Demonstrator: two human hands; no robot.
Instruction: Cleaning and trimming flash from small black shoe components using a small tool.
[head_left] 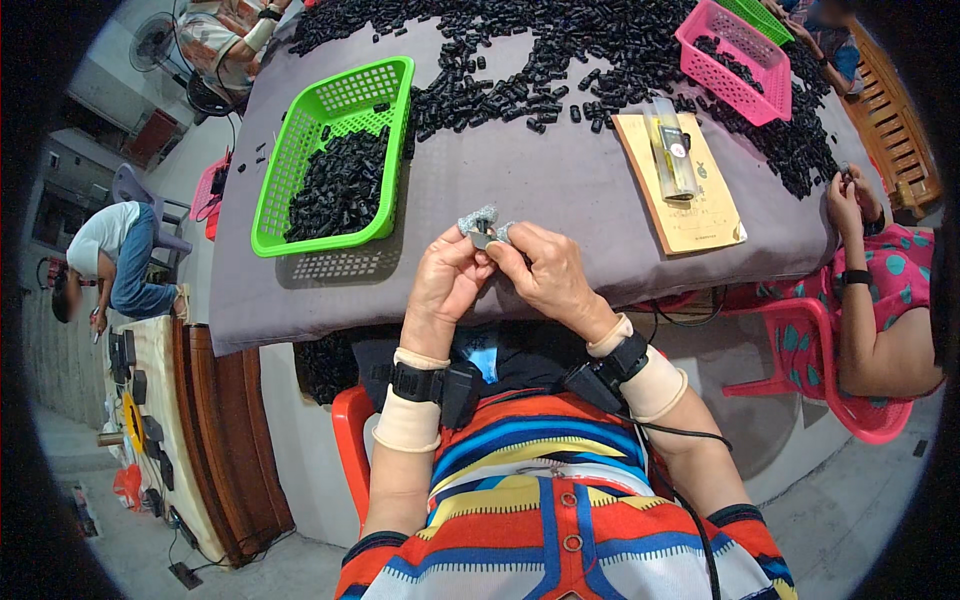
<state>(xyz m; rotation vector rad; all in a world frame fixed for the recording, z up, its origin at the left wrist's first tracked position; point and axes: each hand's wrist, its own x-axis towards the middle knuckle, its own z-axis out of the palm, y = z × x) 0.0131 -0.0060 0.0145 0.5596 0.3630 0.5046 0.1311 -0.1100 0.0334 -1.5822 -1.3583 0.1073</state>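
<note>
My left hand [448, 278] and my right hand [553, 278] meet over the near edge of the cloth-covered table. Between their fingertips they pinch a small dark plastic part [482, 239], mostly hidden by the fingers. Silvery grey wrapping [478, 218] covers fingertips on both hands. Left of my hands stands a green plastic basket [262, 215], partly filled with small black plastic parts [343, 187]. Many more loose black parts [530, 85] are spread across the far side of the table.
On the right lie a yellowish booklet [700, 228] and a clear plastic case [668, 150] on top of it. Farther off stands a pink basket [770, 65] with black parts. A co-worker's hand [848, 205] is at the right table edge. Another person [125, 250] bends at far left.
</note>
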